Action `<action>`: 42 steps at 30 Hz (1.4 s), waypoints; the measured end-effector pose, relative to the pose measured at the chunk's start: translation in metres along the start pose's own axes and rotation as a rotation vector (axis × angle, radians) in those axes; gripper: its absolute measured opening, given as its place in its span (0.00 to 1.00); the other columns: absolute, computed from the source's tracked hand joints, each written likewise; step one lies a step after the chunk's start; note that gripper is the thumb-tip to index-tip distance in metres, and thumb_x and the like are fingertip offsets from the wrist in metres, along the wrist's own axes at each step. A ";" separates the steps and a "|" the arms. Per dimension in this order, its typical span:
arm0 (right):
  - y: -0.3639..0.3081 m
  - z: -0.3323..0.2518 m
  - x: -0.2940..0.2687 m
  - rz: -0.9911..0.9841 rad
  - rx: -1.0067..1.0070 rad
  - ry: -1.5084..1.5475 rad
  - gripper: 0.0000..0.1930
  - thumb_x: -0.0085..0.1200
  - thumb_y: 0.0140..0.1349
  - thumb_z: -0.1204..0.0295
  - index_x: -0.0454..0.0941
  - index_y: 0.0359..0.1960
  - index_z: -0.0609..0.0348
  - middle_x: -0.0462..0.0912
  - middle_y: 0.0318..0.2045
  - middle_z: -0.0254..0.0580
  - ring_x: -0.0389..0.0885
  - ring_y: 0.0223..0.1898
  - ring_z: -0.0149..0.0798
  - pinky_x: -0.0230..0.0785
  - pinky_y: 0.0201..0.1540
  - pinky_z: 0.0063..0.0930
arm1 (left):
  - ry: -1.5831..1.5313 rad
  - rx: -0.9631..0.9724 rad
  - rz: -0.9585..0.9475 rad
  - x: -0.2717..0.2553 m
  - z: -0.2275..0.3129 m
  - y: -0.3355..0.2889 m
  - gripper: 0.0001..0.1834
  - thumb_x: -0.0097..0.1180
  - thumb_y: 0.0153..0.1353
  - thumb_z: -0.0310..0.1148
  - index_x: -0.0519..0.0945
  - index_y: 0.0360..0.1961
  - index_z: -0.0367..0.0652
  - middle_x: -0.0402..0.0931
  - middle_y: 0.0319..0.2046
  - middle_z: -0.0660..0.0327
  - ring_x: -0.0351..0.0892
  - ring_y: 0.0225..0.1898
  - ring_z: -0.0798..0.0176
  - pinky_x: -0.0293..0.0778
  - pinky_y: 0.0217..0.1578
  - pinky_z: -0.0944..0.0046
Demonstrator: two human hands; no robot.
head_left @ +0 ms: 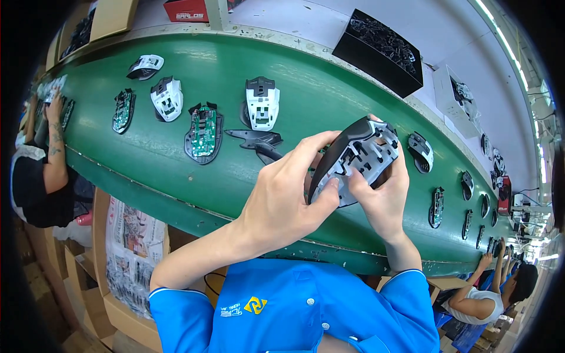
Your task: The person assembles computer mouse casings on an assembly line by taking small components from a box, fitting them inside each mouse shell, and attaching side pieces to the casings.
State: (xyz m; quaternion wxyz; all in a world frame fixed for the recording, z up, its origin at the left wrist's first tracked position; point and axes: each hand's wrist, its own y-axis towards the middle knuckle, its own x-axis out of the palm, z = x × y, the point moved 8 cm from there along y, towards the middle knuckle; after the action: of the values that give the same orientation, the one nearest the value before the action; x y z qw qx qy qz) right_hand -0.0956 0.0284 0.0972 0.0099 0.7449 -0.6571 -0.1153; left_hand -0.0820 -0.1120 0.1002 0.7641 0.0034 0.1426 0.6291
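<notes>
Raised over the green belt (306, 76), a computer mouse shell (368, 156) is tilted so its pale, ribbed inside shows; its outer side is black. My left hand (282, 191) grips its left side, fingers behind it and thumb against the inner face. On the other side my right hand (382, 197) closes around the shell, its thumb also pressing inside. Just left of my left hand lie loose black side pieces (256, 141). Beyond them rests a white and black mouse cover (262, 103). A mouse base with a green circuit board (203, 132) is farther left.
More mouse covers (167, 99) and bases (123, 110) lie along the belt, leftward and rightward (436, 207). A black box of small dark parts (379, 50) stands past its far edge. One co-worker (41, 170) sits at left, another (488, 294) at right.
</notes>
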 end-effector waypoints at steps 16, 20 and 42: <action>-0.005 0.001 0.015 0.030 0.058 0.011 0.29 0.56 0.50 0.83 0.60 0.55 0.66 0.73 0.42 0.40 0.75 0.44 0.29 0.71 0.46 0.24 | 0.044 0.102 0.053 -0.005 0.002 0.001 0.24 0.52 0.53 0.21 0.63 0.52 0.34 0.75 0.36 0.44 0.79 0.35 0.44 0.75 0.32 0.55; -0.004 0.005 0.018 0.020 0.088 0.028 0.29 0.55 0.50 0.84 0.59 0.55 0.66 0.73 0.43 0.40 0.75 0.44 0.29 0.71 0.46 0.24 | 0.035 0.072 0.031 -0.007 -0.002 0.003 0.24 0.51 0.53 0.21 0.62 0.52 0.35 0.75 0.35 0.44 0.79 0.35 0.44 0.75 0.32 0.55; 0.068 0.063 -0.018 -0.046 -0.558 -1.465 0.18 0.58 0.45 0.72 0.75 0.42 0.50 0.71 0.36 0.33 0.71 0.40 0.36 0.69 0.30 0.26 | 1.257 -0.170 0.005 -0.065 -0.108 0.094 0.52 0.58 0.41 0.68 0.69 0.55 0.32 0.77 0.39 0.48 0.73 0.43 0.48 0.74 0.40 0.53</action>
State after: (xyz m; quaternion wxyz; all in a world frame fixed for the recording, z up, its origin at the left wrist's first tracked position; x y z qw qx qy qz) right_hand -0.1756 0.0451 0.0504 -0.2419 0.4625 -0.4273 -0.7383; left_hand -0.2074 -0.1740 0.0283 0.5306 -0.4272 0.5136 0.5217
